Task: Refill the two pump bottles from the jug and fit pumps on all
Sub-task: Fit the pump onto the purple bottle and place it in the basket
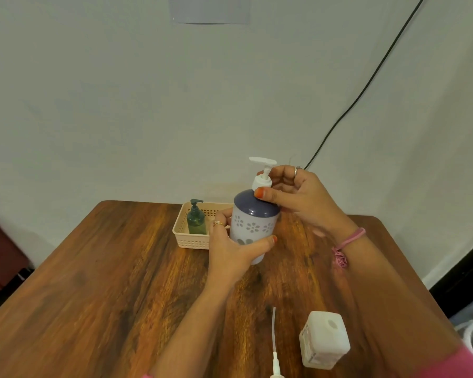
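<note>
Nearest the camera, a loose white pump (274,356) with its long dip tube lies on the desk (93,282), just beside an open-necked square translucent bottle (324,340); both sit well below and behind the two grips. Above them the left hand (230,255) wraps the lower body of the floral pump bottle (253,227), thumb across the front, holding it lifted and tilted off the desk. The right hand (298,195) pinches the white pump collar (261,184) at the bottle's neck, fingers curled round it.

Hard, smooth plastic like this is probably slippery if soap has dribbled, and a refilled bottle would be bottom-heavy, so the low wrap-around hold looks sound. The collar is the place to twist; the thin spout above it would likely flex. Beyond the left grip, a green pump bottle (196,218) stands in a cream basket (191,241).
</note>
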Demonstrator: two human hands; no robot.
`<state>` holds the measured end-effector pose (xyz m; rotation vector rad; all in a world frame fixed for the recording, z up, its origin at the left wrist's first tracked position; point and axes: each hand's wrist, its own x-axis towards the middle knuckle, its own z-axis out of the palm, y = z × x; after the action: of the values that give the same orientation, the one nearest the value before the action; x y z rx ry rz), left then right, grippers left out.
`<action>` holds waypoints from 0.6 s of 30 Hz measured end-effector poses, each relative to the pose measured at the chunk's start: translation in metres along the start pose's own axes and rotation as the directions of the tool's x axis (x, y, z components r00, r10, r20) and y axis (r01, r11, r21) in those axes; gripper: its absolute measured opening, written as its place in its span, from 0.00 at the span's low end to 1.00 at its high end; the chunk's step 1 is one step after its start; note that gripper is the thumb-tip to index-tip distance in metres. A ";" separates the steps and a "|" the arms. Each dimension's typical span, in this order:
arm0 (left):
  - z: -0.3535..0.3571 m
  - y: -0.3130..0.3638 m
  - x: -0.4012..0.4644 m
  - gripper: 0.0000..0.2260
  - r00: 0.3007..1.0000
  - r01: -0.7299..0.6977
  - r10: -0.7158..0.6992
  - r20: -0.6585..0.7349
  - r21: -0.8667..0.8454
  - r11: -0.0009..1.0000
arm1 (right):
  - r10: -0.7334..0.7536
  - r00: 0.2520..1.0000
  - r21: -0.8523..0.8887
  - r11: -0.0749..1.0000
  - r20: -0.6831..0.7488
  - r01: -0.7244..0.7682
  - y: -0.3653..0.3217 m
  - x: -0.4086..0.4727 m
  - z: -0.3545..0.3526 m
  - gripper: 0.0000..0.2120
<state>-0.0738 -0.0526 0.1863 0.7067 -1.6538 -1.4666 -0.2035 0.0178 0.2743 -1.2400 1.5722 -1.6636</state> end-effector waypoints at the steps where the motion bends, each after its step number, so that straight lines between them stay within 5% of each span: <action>1: 0.000 0.000 0.000 0.31 1.000 0.002 -0.002 0.001 -0.001 1.000 | 0.006 1.000 -0.002 1.000 0.001 -0.006 0.000 0.001 -0.001 0.23; 8: -0.001 -0.003 0.001 0.33 1.000 0.020 -0.020 0.002 0.027 0.999 | 0.002 0.981 -0.011 1.000 0.194 0.000 -0.008 -0.002 -0.006 0.22; 18: -0.004 -0.007 0.001 0.37 1.000 0.025 -0.024 -0.016 0.044 0.999 | 0.005 0.992 -0.127 0.992 -0.124 -0.021 -0.005 0.003 0.016 0.19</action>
<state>-0.0720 -0.0566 0.1794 0.7631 -1.6759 -1.4424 -0.1901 0.0086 0.2780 -1.2064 1.7822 -1.6823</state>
